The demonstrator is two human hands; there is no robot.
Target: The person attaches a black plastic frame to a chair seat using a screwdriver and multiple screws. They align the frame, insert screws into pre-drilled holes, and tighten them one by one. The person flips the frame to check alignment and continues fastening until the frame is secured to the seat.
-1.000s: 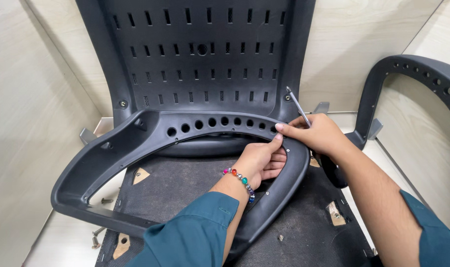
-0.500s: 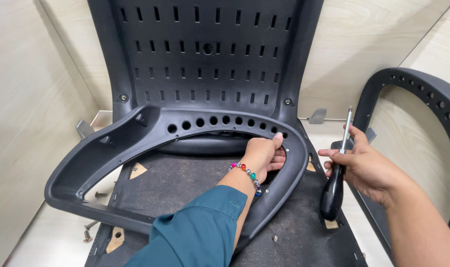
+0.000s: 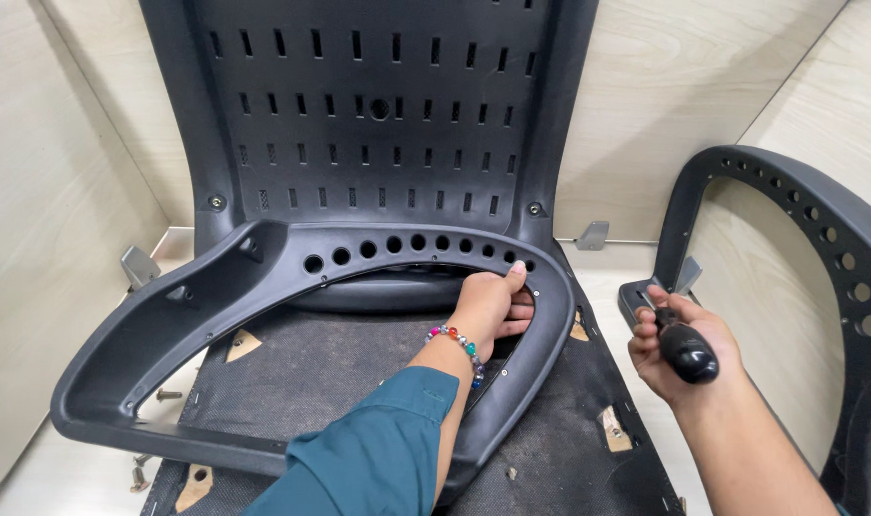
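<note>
Black plastic armrest loop w/ a row of round holes [image 3: 263,287] is lying across the dark fabric-covered seat base [image 3: 359,373], its curved end pressed up near the slotted black plastic chair back [image 3: 378,124]. Left hand [image 3: 493,306] is reaching through the loop and curling around its inner edge at the right bend, fingers wrapped, thumb up on the rim; bead bracelet on the wrist. Right hand [image 3: 679,349] is closed in a fist on the black rounded handle of a screwdriver [image 3: 686,349], held off to the right, apart from the armrest; shaft mostly hidden, tip not visible.

Second black armrest loop [image 3: 818,220] is standing upright at far right, just beside the right hand. Small screws [image 3: 168,394] are lying loose on the pale wooden floor [image 3: 72,468] at left.

Notes for doing this step well (judgement): left hand should be keeping the loop pinned flat so mounting holes are lining up w/ the seat inserts; driver should be coming in square to the hole, not angled, to avoid cross-threading. Start each screw loose, tighten after all are seated. Screws are well apart from the right hand — awkward reach.
</note>
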